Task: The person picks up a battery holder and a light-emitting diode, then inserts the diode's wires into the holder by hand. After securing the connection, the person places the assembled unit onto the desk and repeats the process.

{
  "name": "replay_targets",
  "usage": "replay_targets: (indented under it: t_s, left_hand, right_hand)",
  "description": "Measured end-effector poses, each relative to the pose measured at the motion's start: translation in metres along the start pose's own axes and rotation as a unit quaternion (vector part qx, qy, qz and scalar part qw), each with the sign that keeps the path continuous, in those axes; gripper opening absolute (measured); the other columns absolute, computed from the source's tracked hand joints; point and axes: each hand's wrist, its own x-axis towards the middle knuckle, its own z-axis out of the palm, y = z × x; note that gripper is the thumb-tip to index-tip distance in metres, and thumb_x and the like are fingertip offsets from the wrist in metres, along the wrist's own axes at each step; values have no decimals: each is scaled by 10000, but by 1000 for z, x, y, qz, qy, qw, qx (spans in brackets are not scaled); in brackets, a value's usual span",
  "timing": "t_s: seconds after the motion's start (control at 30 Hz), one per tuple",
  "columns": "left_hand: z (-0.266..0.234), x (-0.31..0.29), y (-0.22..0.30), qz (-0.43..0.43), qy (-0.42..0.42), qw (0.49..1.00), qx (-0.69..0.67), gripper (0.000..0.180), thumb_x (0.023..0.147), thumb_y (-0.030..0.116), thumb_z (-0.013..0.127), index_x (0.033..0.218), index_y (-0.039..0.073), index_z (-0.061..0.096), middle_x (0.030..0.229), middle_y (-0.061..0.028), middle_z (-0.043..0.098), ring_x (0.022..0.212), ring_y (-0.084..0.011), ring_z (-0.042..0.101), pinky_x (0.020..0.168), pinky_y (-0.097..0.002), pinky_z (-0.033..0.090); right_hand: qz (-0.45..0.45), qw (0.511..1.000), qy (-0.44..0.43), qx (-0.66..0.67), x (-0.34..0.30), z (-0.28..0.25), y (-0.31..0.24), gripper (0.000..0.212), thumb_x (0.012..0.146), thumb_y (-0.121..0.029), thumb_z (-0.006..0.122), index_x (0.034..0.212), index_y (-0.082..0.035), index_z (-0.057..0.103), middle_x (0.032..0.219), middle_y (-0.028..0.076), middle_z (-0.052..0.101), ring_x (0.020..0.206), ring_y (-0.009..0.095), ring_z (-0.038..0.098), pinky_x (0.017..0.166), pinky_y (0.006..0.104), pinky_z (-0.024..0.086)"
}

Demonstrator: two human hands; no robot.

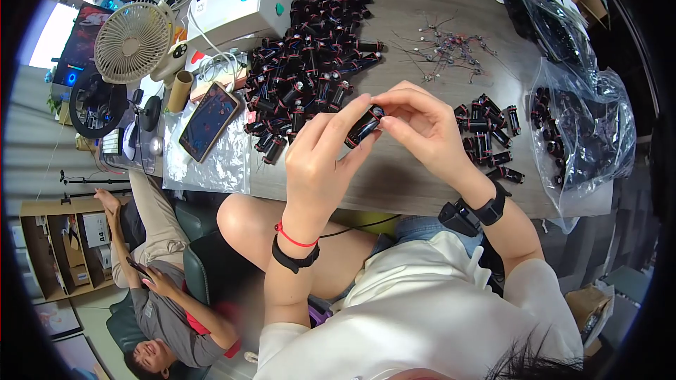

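Note:
My left hand (320,146) grips a small black cylinder (364,129) with reddish bands, tilted above the near part of the table. At its upper end, the thumb and fingertips of my right hand (426,130) close on it; whether they also pinch a wire or small part there is hidden. A large heap of similar black cylinders (313,56) lies just beyond my left hand. Several more cylinders (486,127) form a small group right of my right hand. Farther back sits a loose tangle of thin wires with small round parts (451,49).
A clear plastic bag (591,130) with black cylinders lies at the right edge of the table (394,10). To the left are a phone (209,121) on clear plastic, a cardboard tube (181,91), a fan (134,42) and a white machine (243,7). Another person (176,302) reclines at lower left.

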Motion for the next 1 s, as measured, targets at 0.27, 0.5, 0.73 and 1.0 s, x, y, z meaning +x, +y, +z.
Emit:
replay_targets:
  t_s: [0.27,0.5,0.73,1.0]
  left_hand:
    - [4,-5,-3,24,5,1000,-1,387,698,19,780,1066,80,676,759,-55,620,614,-183,581,530,-296,479]
    - [7,-6,0,17,10,1000,-4,324,710,14,770,1011,75,666,755,-61,590,592,-192,564,516,-303,467]
    - [7,-3,3,-29,-17,999,-31,277,723,-66,721,972,13,627,797,-67,604,613,-166,551,561,-262,461]
    - [24,-9,-2,-15,34,997,-63,311,767,-40,696,1059,-5,595,827,-89,581,671,-217,557,591,-322,473]
  right_hand:
    - [-8,1000,-2,-19,-2,-2,-3,237,897,47,552,1123,59,622,1048,83,555,958,135,566,834,261,486]
    - [-19,1000,-3,-23,-1,-2,-2,242,897,49,548,1126,54,625,1038,80,559,950,132,566,828,257,484]
    - [-3,1000,-5,-15,-1,-1,-2,240,904,47,538,1127,49,627,1034,80,566,954,133,566,831,257,479]
    - [11,999,8,31,-2,2,1,227,921,18,527,1124,43,626,1046,81,575,958,132,571,844,276,475]
